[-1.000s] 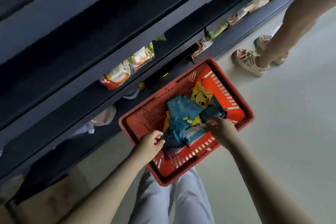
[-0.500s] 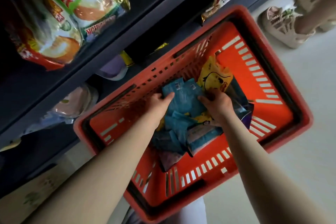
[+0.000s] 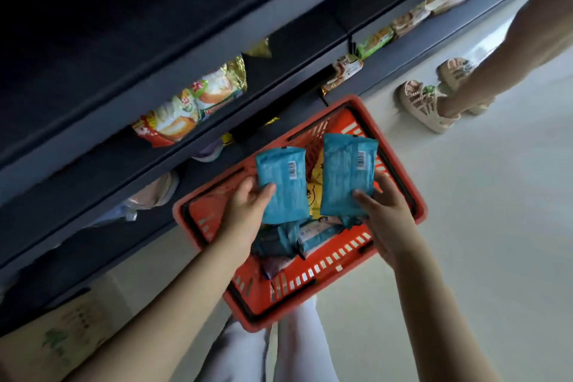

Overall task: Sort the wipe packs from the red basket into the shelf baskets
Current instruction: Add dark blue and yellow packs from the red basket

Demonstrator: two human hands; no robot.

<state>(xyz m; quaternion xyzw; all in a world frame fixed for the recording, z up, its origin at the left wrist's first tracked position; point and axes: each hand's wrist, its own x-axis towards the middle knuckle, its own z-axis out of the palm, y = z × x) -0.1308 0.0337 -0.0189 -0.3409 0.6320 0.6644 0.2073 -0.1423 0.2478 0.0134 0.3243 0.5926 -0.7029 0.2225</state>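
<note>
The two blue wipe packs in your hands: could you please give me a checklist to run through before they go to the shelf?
1. Grip of left hand on left blue pack: ok.
2. Grip of right hand on right blue pack: ok.
3. Both packs held above the red basket: ok.
4. Where each pack goes on the shelf: cannot tell.
5. Another person's feet apart from the red basket: ok.
</note>
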